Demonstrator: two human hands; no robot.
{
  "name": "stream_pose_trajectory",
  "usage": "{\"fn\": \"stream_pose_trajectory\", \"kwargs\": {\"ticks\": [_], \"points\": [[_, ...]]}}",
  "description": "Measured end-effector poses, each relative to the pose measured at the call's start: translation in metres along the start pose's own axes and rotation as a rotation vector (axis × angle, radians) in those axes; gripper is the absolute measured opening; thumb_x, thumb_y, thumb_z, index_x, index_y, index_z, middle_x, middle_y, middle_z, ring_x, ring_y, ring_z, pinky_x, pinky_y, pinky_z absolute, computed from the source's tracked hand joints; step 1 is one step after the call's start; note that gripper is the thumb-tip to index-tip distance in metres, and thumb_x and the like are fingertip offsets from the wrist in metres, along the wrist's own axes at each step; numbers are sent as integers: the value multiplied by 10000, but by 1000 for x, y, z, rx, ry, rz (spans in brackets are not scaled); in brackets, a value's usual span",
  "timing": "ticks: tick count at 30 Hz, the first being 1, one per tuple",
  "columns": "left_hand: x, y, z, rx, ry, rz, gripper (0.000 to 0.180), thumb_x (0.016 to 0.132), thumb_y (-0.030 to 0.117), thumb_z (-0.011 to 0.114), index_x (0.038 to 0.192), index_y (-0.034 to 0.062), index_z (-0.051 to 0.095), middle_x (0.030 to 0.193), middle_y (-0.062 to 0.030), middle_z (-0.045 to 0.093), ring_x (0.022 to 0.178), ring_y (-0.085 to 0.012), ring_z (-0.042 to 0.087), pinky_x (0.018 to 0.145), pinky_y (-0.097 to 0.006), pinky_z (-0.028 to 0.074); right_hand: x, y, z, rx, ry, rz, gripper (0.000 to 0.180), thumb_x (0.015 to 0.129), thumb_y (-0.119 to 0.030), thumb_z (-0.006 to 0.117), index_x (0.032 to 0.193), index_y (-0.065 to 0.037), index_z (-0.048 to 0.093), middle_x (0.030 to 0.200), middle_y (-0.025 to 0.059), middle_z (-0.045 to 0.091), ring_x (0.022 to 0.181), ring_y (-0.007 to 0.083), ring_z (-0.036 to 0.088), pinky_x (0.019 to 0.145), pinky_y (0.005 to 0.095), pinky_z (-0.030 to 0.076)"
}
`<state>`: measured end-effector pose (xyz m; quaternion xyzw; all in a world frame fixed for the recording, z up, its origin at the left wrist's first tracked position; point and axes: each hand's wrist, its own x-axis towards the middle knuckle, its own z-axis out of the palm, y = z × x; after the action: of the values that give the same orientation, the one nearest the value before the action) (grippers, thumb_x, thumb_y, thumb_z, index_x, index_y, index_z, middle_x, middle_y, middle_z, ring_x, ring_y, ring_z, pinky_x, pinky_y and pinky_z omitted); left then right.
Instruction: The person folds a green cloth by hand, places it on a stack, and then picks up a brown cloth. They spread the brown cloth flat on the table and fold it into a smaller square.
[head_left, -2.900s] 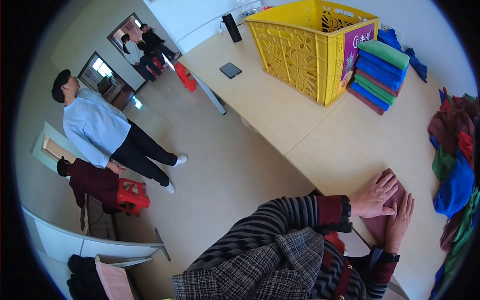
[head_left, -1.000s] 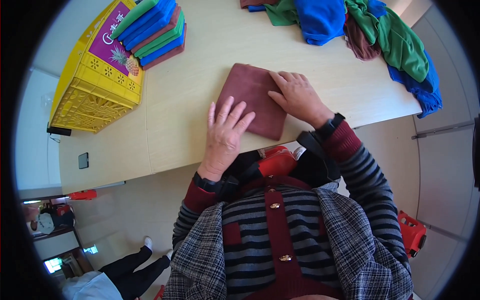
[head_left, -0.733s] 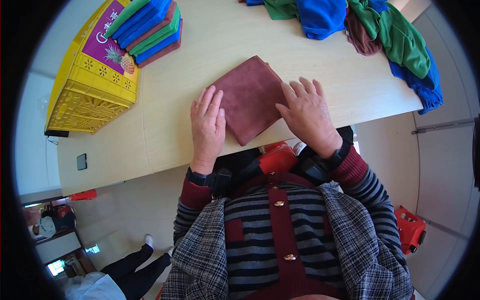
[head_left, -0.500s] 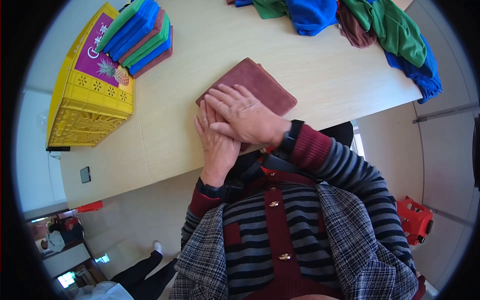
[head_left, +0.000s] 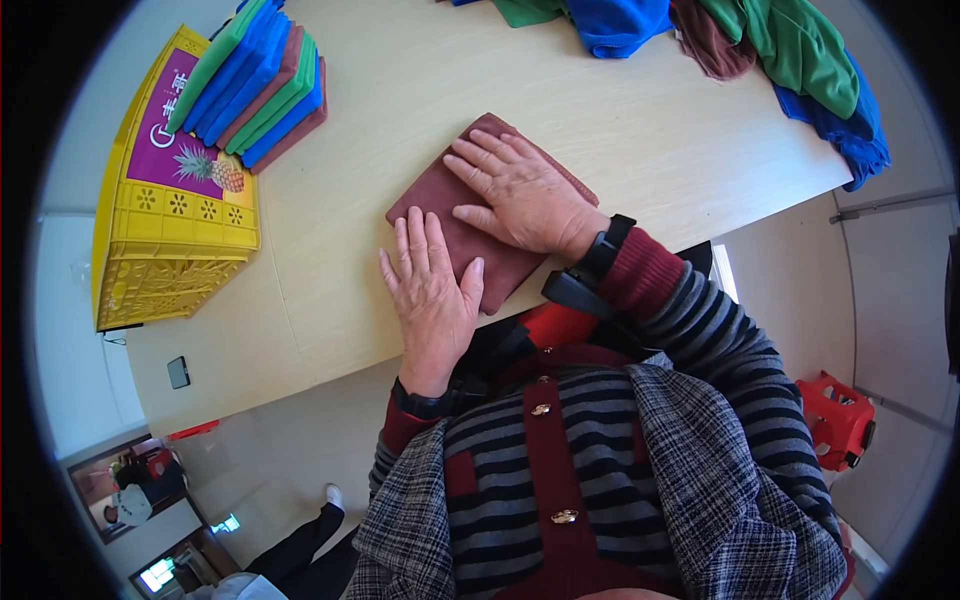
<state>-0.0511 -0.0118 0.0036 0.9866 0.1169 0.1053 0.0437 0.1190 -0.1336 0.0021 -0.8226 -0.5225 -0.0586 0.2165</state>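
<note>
A folded reddish-brown cloth (head_left: 470,255) lies flat on the pale wooden table (head_left: 350,130), turned at a slant. On its right part rests my right hand (head_left: 525,190), palm down with the fingers stretched out. My left hand (head_left: 435,300) is spread at the cloth's left edge, its fingertips and thumb touching the cloth and its heel off it. Neither hand grips anything. Part of the cloth is covered by my hands.
A yellow plastic crate (head_left: 180,230) stands at the left, with a stack of folded green, blue and brown cloths (head_left: 260,90) beside it. Loose crumpled cloths (head_left: 800,70) lie far right. A small dark flat object (head_left: 178,372) lies near the table's left edge. A red stool (head_left: 835,420) stands at right.
My hands, overlapped before, have moved apart: the right has slid up and right, the left lies lower beside it. More of the cloth shows. The view has shifted slightly.
</note>
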Motion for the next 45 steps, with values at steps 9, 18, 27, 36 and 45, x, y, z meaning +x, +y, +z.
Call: {"fn": "stream_pose_trajectory", "kwargs": {"ticks": [9, 18, 27, 36, 45], "points": [[0, -2, 1, -40, 65, 3, 755, 1009, 418, 585, 1553, -43, 338, 1640, -206, 316, 1544, -396, 244, 1223, -623, 199, -5, 30, -4, -22, 12, 123, 621, 1063, -462, 456, 1557, -87, 421, 1587, 168, 429, 1486, 362, 362, 1242, 463, 259], [37, 19, -3, -122, 182, 30, 759, 1019, 470, 558, 1541, -47, 366, 1600, -247, 366, 1521, -410, 281, 1223, -609, 207, -14, 15, -4, -80, 62, 237, 604, 1052, -429, 481, 1549, -89, 429, 1570, 183, 444, 1468, 369, 383, 1219, 468, 289], [31, 17, 9, -57, 76, 52, 912, 962, 604, 580, 1559, -42, 339, 1618, -270, 332, 1530, -417, 258, 1223, -602, 214, -18, 15, -4, -77, 60, 266, 598, 1046, -418, 489, 1546, -95, 433, 1564, 181, 452, 1469, 366, 383, 1217, 470, 290], [21, 8, 4, -108, 34, 2, 969, 935, 630, 605, 1575, -34, 310, 1644, -268, 286, 1549, -414, 215, 1217, -611, 225, -19, 17, -5, -68, 68, 266, 576, 1054, -403, 477, 1550, -115, 430, 1555, 174, 462, 1472, 360, 381, 1223, 469, 281], [8, 1, 1, -125, 11, -40, 939, 966, 603, 575, 1588, -36, 282, 1661, -244, 267, 1564, -394, 183, 1244, -560, 170, -17, 4, -20, -239, 108, 193, 583, 1030, -389, 521, 1523, -83, 456, 1533, 165, 486, 1466, 358, 390, 1217, 508, 287]]}}
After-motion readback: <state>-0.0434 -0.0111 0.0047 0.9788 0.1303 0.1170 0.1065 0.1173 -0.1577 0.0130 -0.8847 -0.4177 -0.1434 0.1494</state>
